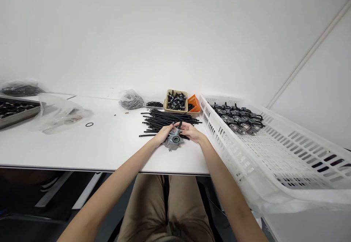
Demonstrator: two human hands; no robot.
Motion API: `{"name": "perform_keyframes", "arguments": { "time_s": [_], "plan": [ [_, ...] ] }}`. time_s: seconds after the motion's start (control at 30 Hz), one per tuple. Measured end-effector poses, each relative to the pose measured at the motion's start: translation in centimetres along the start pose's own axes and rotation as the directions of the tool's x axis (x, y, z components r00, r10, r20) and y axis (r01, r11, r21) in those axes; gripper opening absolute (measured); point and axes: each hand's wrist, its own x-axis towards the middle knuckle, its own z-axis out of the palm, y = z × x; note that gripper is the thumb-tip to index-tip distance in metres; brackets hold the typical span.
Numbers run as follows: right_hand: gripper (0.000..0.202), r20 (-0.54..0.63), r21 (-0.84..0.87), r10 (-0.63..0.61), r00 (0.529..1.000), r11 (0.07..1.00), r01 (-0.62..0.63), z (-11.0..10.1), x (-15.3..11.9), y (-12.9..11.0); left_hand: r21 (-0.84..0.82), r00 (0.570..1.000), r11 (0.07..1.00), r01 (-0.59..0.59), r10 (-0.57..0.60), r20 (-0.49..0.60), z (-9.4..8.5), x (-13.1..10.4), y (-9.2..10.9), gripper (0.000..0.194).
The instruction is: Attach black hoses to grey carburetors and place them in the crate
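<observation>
A grey metal carburetor (173,141) is held low over the white table, its round bore facing me. My left hand (163,134) is closed round its left side. On the other side my right hand (190,131) has its fingers bent at the carburetor's top, by a short black rubber piece (180,125) that sticks up there. Whether those fingers grip the rubber piece or the body is hard to see. Just behind both hands lies a pile of black rubber hoses (161,119).
A big white plastic crate (268,150) on the right holds several carburetors (238,117). Behind the hoses stand a beige bin (166,106) of black parts and an orange basket (195,103). Leftward are plastic bags (131,99), a black ring (89,124) and a metal tray (19,115).
</observation>
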Motion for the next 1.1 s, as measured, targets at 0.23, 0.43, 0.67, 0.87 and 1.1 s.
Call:
{"name": "perform_keyframes", "arguments": {
  "time_s": [0.23, 0.43, 0.67, 0.87, 1.1],
  "plan": [
    [0.04, -0.005, -0.089, -0.014, 1.0, 0.996, 0.013, -0.2, 0.4, 0.5, 0.021, 1.0, 1.0, 0.004, -0.004, 0.006, 0.3, -0.4, 0.8, 0.062],
    [0.039, -0.04, -0.08, -0.016, 0.999, 0.997, 0.012, -0.1, 0.3, 0.5, 0.014, 1.0, 1.0, -0.01, 0.01, -0.001, 0.4, -0.5, 0.9, 0.062],
    [0.039, -0.027, -0.082, -0.008, 1.0, 0.997, 0.006, -0.1, 0.2, 0.5, 0.028, 1.0, 1.0, -0.006, 0.006, -0.005, 0.3, -0.6, 1.0, 0.062],
    [0.04, -0.052, -0.075, -0.035, 0.998, 0.997, 0.031, 0.0, 0.7, 1.1, -0.008, 1.0, 1.0, 0.008, -0.008, -0.015, 0.4, -0.6, 1.2, 0.064],
    [0.039, -0.06, -0.102, -0.026, 0.998, 0.995, 0.02, 0.1, 0.5, 1.0, -0.036, 0.999, 0.999, -0.014, 0.013, -0.048, 0.3, -0.3, 0.6, 0.062]
  ]
}}
